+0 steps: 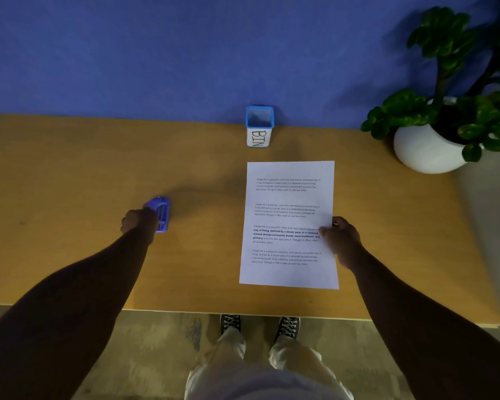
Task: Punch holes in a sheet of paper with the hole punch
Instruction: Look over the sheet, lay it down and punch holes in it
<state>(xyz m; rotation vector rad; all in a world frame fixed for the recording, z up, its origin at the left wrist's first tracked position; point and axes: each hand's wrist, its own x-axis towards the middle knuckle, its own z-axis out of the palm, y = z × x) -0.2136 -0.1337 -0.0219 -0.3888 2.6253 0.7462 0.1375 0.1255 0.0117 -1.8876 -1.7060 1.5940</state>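
On the wooden bench (70, 174) the left hand (139, 222) is closed around the near end of a blue hole punch (161, 210), which sits on the surface well to the left of a printed sheet of paper (289, 197). The right hand (342, 238) grips the sheet's right edge, thumb on top over the text. Beyond the sheet, against the blue wall (156, 53), stands a small blue-rimmed container labelled BIN (259, 127). A potted plant (433, 145) in a white pot sits at the far right corner.
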